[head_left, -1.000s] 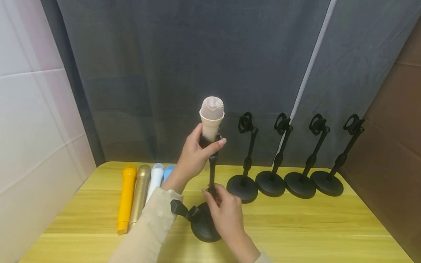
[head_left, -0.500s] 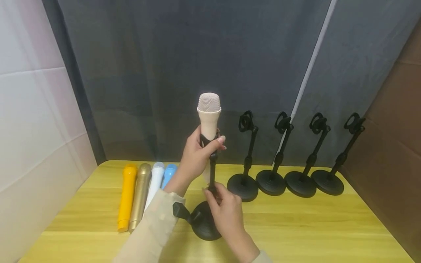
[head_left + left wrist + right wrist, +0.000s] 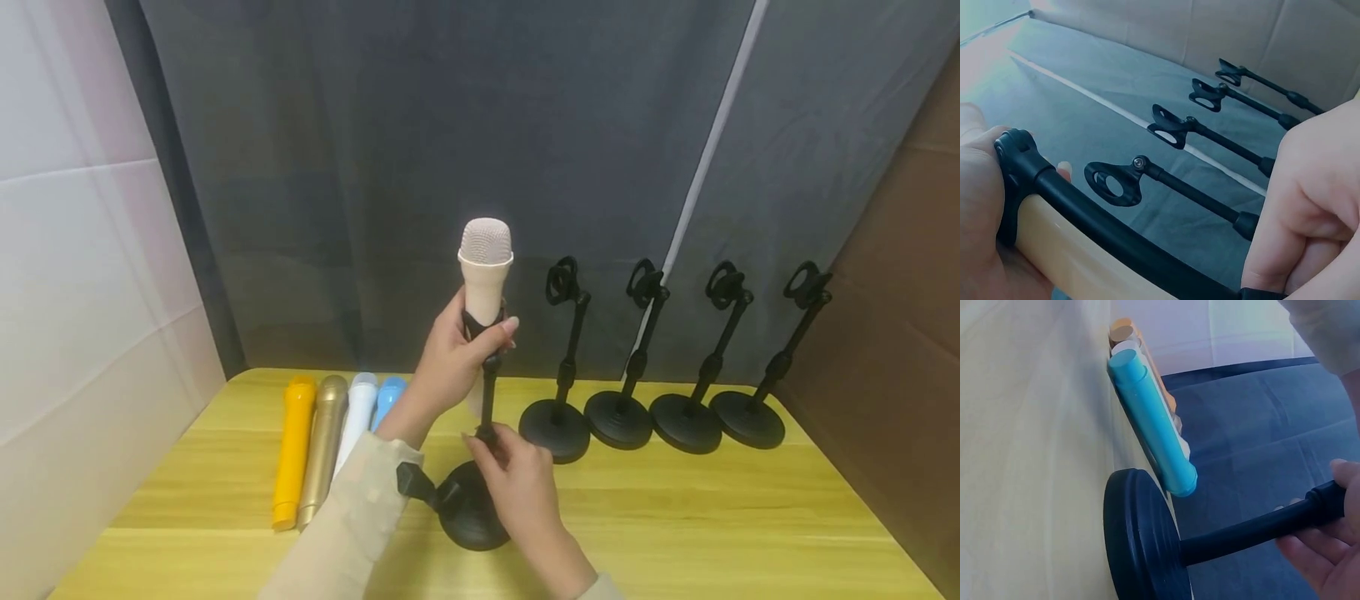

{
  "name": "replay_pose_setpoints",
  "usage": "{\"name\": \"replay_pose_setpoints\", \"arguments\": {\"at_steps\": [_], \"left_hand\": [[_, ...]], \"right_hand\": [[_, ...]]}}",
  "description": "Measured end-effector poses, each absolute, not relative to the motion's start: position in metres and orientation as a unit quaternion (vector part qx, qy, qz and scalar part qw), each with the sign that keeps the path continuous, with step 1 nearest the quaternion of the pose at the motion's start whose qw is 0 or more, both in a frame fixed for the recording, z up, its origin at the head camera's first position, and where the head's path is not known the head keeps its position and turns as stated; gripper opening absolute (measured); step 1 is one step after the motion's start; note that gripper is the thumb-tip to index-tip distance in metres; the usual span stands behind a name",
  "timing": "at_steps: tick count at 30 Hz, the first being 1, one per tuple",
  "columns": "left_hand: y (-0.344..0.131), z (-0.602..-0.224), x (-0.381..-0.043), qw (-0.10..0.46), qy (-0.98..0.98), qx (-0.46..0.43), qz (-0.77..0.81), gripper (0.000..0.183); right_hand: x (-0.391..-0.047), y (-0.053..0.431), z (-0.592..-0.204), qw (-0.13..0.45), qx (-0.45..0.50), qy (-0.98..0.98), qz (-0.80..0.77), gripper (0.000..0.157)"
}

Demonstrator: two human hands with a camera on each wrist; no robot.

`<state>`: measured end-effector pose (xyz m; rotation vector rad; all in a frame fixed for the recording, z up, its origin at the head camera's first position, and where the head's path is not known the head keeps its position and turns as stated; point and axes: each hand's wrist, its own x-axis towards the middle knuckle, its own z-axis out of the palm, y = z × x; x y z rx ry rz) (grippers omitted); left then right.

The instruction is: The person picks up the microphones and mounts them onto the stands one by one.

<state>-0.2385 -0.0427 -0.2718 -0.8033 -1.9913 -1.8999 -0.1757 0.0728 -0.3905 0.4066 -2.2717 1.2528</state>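
In the head view a cream microphone [image 3: 485, 287] with a mesh head stands nearly upright in the clip of a black desk stand [image 3: 489, 400]. My left hand [image 3: 450, 358] grips the microphone and clip together, thumb across the front. Lower down, my right hand [image 3: 521, 483] pinches the pole at its collar, just above the round base [image 3: 467, 517]. The left wrist view shows the clip's hinge [image 3: 1019, 147] against my left palm, with the cream microphone body [image 3: 1079, 256] alongside the pole. From the right wrist, my fingers [image 3: 1310, 562] curl around the pole near the collar [image 3: 1327, 501].
Several black stands with bare clips, among them the nearest stand [image 3: 555, 429], line the right back of the wooden table [image 3: 712, 517]. At left lie a yellow microphone [image 3: 292, 454], a gold one [image 3: 322, 450], a white one [image 3: 356, 417] and a blue one [image 3: 389, 396]. A grey curtain [image 3: 360, 167] hangs behind.
The cream microphone has tipped more upright, and its lower end now shows behind the pole. Both hands keep their holds, and the base stays about where it was.
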Motion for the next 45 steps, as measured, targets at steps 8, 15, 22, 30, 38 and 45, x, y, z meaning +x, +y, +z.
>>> {"name": "replay_pose_setpoints", "arguments": {"at_steps": [8, 15, 22, 30, 38, 45], "left_hand": [[-0.046, -0.271, -0.242, 0.125, -0.689, -0.298, -0.649, 0.031], [-0.048, -0.272, -0.249, 0.085, -0.672, -0.332, -0.656, 0.029], [-0.050, -0.277, -0.248, 0.074, -0.678, -0.300, -0.666, 0.031], [-0.054, -0.294, -0.236, 0.081, -0.713, -0.276, -0.640, 0.032], [-0.068, -0.314, -0.215, 0.107, -0.791, -0.236, -0.554, 0.039], [-0.077, -0.331, -0.197, 0.107, -0.839, -0.183, -0.501, 0.050]], "right_hand": [[-0.175, 0.073, -0.387, 0.244, 0.144, -0.844, 0.455, 0.018], [-0.175, 0.072, -0.388, 0.240, 0.150, -0.838, 0.466, 0.017], [-0.177, 0.079, -0.385, 0.157, 0.163, -0.852, 0.473, 0.018], [-0.185, 0.091, -0.388, 0.038, 0.192, -0.860, 0.471, 0.015], [-0.189, 0.092, -0.398, 0.022, 0.220, -0.863, 0.454, 0.015], [-0.191, 0.099, -0.402, 0.015, 0.227, -0.872, 0.433, 0.017]]}}
